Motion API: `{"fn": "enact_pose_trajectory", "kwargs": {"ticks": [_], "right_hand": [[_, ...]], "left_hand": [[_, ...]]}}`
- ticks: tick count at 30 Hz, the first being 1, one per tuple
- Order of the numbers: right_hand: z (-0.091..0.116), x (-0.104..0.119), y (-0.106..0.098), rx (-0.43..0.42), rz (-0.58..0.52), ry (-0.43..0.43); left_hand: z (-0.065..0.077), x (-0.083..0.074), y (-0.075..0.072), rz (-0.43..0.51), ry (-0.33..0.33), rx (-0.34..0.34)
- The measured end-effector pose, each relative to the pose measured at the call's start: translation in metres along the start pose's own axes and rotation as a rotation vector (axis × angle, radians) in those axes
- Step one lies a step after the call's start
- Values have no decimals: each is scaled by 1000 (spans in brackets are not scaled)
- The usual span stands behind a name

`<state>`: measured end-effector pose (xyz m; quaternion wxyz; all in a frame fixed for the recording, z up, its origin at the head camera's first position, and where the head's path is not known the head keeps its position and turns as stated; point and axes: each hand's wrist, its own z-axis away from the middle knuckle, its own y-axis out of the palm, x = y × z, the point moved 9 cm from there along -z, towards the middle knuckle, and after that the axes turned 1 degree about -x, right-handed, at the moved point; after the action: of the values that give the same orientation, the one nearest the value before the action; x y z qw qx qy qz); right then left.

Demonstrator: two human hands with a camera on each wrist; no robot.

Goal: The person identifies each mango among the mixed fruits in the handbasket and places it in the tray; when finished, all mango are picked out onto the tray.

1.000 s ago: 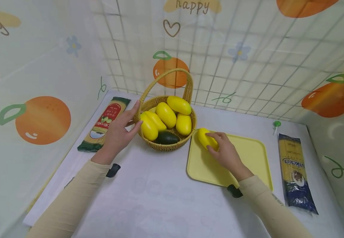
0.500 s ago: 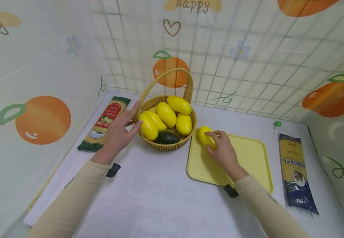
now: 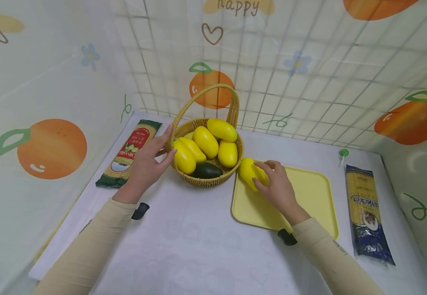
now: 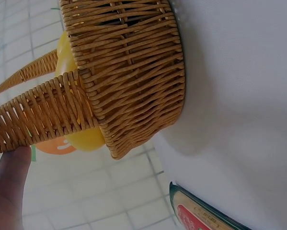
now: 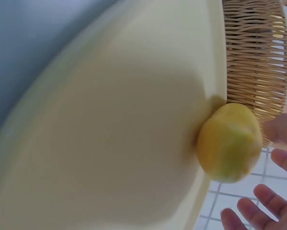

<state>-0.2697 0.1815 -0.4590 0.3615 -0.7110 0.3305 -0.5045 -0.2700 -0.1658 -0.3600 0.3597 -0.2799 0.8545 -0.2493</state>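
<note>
A yellow mango [image 3: 248, 173] lies at the left end of the pale yellow tray [image 3: 305, 196], close to the basket. My right hand [image 3: 278, 186] is just right of it; the right wrist view shows the fingers spread and apart from the mango [image 5: 231, 143]. My left hand [image 3: 147, 164] holds the wicker basket [image 3: 207, 183] by the left foot of its handle [image 4: 42, 115], thumb in front. Several yellow mangoes [image 3: 206, 142] and a dark green avocado [image 3: 207, 170] lie in the basket.
An Olivoila spaghetti pack [image 3: 130, 151] lies left of the basket. On the right are a blue and yellow Ankara pasta pack [image 3: 368, 213] and a green lollipop [image 3: 343, 153]. A patterned curtain over a wire grid [image 3: 272, 82] stands behind the table.
My right hand has let go of the mango, which sits slightly further left, nearer the basket. My left hand stays in the same place at the handle.
</note>
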Motion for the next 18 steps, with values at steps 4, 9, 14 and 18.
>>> {"fn": "enact_pose_trajectory", "kwargs": {"ticks": [4,9,14,18], "right_hand": [[-1,4,-4,-6,-13,-13],[-4,9,-8,-6,-32,-25],[-9,17,-15,-16,-70,-48],[-14,23,-19,-28,-94,-72]], "left_hand": [[0,0,0,-1,-5,3],[0,0,0,-8,-7,7],[0,0,0,-1,-2,4],[0,0,0,1,-4,5]]}}
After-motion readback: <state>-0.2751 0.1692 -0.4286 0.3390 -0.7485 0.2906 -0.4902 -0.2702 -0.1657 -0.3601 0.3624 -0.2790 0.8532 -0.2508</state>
